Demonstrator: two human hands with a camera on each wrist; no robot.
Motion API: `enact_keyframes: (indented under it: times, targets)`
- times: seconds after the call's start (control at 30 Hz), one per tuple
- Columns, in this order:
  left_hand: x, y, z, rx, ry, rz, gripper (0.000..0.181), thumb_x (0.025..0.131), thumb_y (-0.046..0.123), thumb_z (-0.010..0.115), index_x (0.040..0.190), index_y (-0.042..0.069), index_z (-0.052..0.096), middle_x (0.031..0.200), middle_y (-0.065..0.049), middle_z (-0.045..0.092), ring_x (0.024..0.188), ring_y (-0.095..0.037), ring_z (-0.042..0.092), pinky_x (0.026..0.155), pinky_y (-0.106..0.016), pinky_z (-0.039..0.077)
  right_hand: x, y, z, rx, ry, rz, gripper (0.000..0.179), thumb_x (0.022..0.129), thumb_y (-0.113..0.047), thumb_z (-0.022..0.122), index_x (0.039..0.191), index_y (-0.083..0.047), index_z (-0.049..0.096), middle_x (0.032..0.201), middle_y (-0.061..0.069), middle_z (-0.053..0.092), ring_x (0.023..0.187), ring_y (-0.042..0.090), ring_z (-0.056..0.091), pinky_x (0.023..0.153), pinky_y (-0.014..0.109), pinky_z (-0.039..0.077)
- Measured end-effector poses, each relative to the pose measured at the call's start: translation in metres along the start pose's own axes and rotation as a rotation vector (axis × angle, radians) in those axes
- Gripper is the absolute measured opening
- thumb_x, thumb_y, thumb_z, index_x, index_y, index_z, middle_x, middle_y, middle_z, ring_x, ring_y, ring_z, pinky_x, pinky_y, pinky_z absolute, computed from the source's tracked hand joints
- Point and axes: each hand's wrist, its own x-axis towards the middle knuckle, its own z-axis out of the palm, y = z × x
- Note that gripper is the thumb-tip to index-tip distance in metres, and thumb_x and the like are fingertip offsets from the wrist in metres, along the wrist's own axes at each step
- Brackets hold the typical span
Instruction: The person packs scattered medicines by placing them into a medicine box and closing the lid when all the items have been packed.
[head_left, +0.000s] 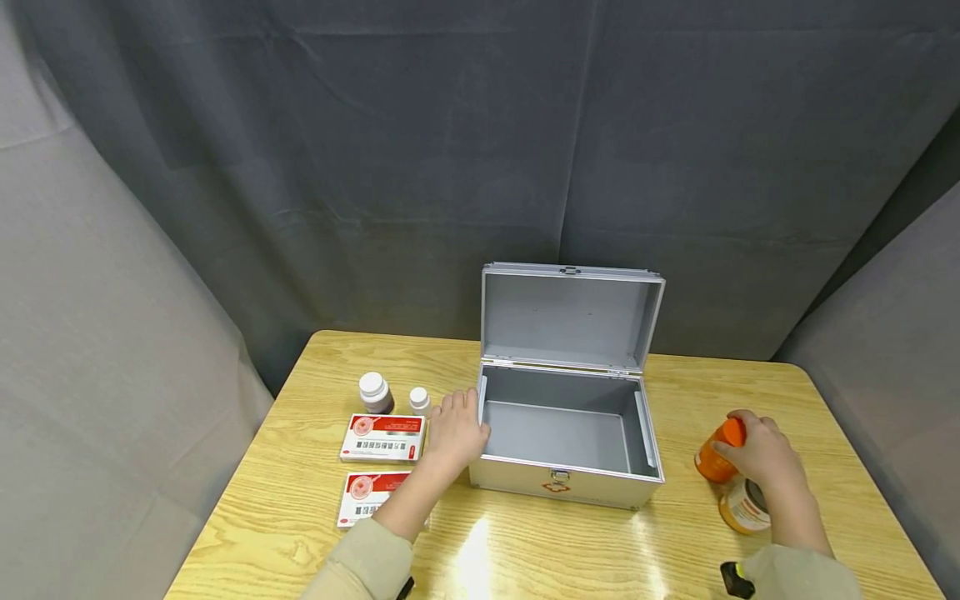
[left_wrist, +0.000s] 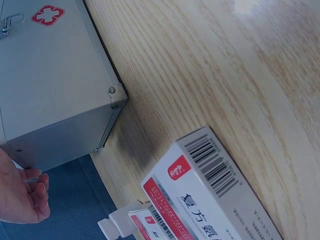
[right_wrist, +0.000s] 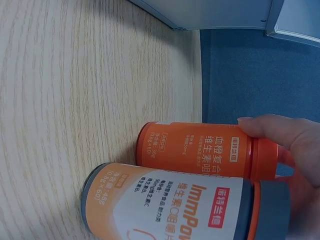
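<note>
Bottle (head_left: 714,462) orange, white-lettered; case (head_left: 600,489) silver, red-and-white cross (left_wrist: 48,15); cartons (head_left: 381,448) white, red-banded; table (head_left: 258,500) yellow.

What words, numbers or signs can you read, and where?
Dark-capped bottle: "ImmPow", cut off
Same: "诺特兰德"
Same: "维生素C咀嚼片"
Same: "48g (0.8g×60)"
Orange bottle: "诺特兰德"
Same: "血橙复合", partly hidden
Same: "36g (0.6g×60)"
Nearer medicine box: "复方氨", cut off
Metal case: cross sign
Other print: too small or blurred

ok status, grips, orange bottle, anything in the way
Right grip on orange bottle, upper end. Left grip at metal case, left rim; lid open. Dark-capped bottle close beside the orange one, might get bumped.
</note>
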Motion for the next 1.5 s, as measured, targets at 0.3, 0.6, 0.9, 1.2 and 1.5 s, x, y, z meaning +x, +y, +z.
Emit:
enact_keyframes:
  times: [0.3,0.6,0.9,1.2,1.5]
  targets:
    - [0.000,0.000,0.001,0.001,-0.001,-0.003,0.056,0.082,0.032,0.056,0.127,0.003,0.040,0.114,-0.015,0.051,0.107,-0.030,0.047,0.082,-0.040,0.039,-0.001,-0.004,0.003,0.037,0.076,-0.055,0.060,0.078,-0.022,0.066,0.120,0.012,0.039,0.102,0.039,0.040,0.082,0.049,0.049,0.066,0.054,0.046]
    - [0.000,0.001,0.000,-0.004,-0.007,-0.012,0.056,0.083,0.032,0.056,0.128,0.003,0.039,0.115,-0.016,0.051,0.108,-0.030,0.046,0.082,-0.041,0.038,0.000,-0.009,0.002,0.060,0.181,-0.090,0.055,0.077,-0.018,0.066,0.117,0.011,0.042,0.096,0.037,0.043,0.077,0.044,0.048,0.061,0.049,0.046]
    - [0.000,0.000,0.002,-0.001,-0.008,-0.007,0.056,0.083,0.032,0.055,0.128,0.003,0.039,0.115,-0.015,0.051,0.108,-0.030,0.046,0.083,-0.041,0.039,-0.001,-0.020,-0.007,0.078,0.223,-0.085,0.053,0.079,-0.018,0.065,0.118,0.011,0.043,0.096,0.034,0.043,0.080,0.045,0.046,0.063,0.051,0.044]
    - [-0.001,0.000,0.000,0.000,-0.003,0.000,0.056,0.083,0.031,0.056,0.128,0.003,0.039,0.115,-0.016,0.051,0.108,-0.031,0.047,0.082,-0.041,0.039,-0.006,-0.038,-0.020,0.092,0.306,-0.131,0.051,0.077,-0.016,0.066,0.117,0.008,0.046,0.098,0.033,0.043,0.079,0.043,0.046,0.060,0.048,0.045]
    - [-0.001,0.000,-0.001,-0.013,-0.007,0.001,0.056,0.083,0.030,0.056,0.128,0.002,0.039,0.114,-0.016,0.051,0.107,-0.031,0.047,0.083,-0.041,0.039,-0.011,-0.059,-0.036,0.115,0.403,-0.175,0.049,0.076,-0.014,0.065,0.117,0.007,0.049,0.101,0.031,0.045,0.080,0.041,0.047,0.059,0.042,0.042]
